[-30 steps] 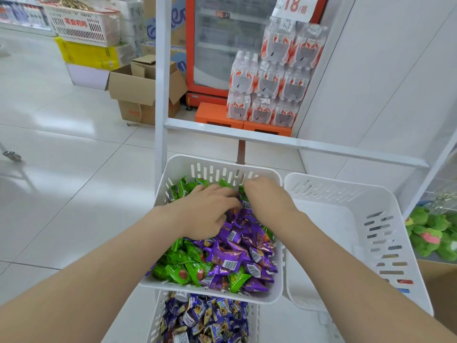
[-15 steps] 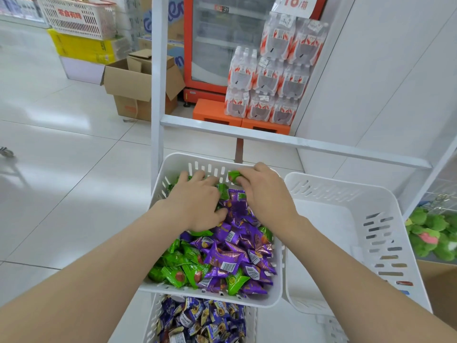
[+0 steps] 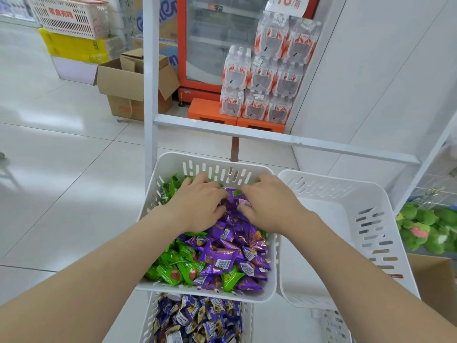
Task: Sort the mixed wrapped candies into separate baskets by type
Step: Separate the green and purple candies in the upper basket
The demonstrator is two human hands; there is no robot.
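Left hand (image 3: 197, 206) lies palm-down on the green candies (image 3: 173, 263) at the far end of the mixed basket (image 3: 197, 292); fingertips buried, grip cannot be told. Right hand (image 3: 269, 206) sits likewise on the purple candies (image 3: 222, 258), grip unclear. Risk: a blind scoop carries both colours into the empty basket (image 3: 371, 219), or spills pieces over the rim.

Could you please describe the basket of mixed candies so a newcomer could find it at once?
Find the white rack before the red fridge. On its upper level, take the left white basket. It alone holds green candies and purple candies mixed; the right basket shows a bare bottom, and the lower basket holds dark blue wrappers.
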